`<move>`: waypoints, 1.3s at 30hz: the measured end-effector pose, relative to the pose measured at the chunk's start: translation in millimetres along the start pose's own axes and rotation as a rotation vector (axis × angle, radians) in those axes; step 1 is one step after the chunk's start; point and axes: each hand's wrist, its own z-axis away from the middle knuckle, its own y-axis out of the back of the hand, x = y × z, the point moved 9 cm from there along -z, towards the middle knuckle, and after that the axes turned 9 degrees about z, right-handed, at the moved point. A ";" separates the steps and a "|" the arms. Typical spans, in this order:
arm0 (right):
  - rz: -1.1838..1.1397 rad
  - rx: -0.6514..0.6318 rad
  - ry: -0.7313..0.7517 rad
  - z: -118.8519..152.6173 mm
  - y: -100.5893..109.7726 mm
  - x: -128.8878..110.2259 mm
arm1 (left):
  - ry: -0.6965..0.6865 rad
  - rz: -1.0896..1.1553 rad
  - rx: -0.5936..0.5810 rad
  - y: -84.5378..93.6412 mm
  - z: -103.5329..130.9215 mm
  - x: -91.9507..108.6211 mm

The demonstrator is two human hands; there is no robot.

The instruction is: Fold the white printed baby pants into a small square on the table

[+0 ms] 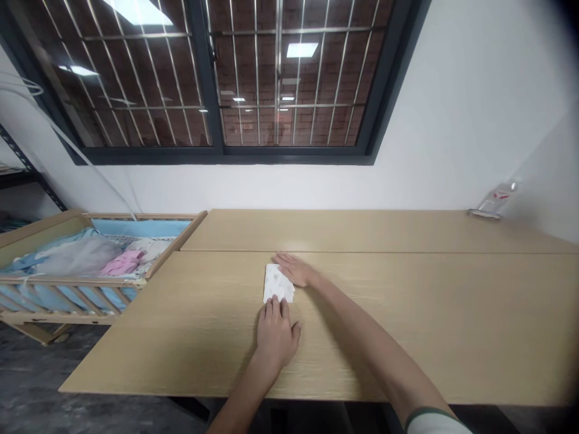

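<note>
A small white rectangular piece (277, 282) with a faint pattern lies flat on the wooden table (384, 319); it looks like folded cloth or tissue, but I cannot tell which. My left hand (277, 333) rests at its near edge, fingers stretched out and fingertips touching it. Reaching in from the right, my right hand (294, 269) lies flat across its upper right corner, fingers extended and pointing left. Part of the white piece is hidden under the hands. Neither hand grips anything.
A wooden crib (149, 265) with bedding and a pink cloth (122, 263) stands left of the table. A clear plastic package (495, 200) sits at the far right by the wall. A barred window (217, 154) is above. A seam crosses the tabletop.
</note>
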 end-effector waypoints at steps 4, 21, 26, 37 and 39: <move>-0.101 0.206 -0.183 8.9 5.3 11.0 | -0.010 0.105 0.019 13.4 -1.0 -4.7; -0.422 0.509 -0.427 51.1 13.5 -5.8 | 0.369 0.089 -0.132 29.3 -69.9 -70.7; -0.526 0.459 -0.414 64.5 4.3 -45.5 | 0.305 0.154 -0.091 53.0 -44.9 -63.0; -1.166 0.011 -0.395 128.0 -109.6 -247.8 | 0.130 0.453 -0.202 151.8 133.2 -114.9; -1.274 -0.051 -0.448 140.4 -147.2 -274.2 | 0.181 0.388 -0.254 156.8 167.4 -136.7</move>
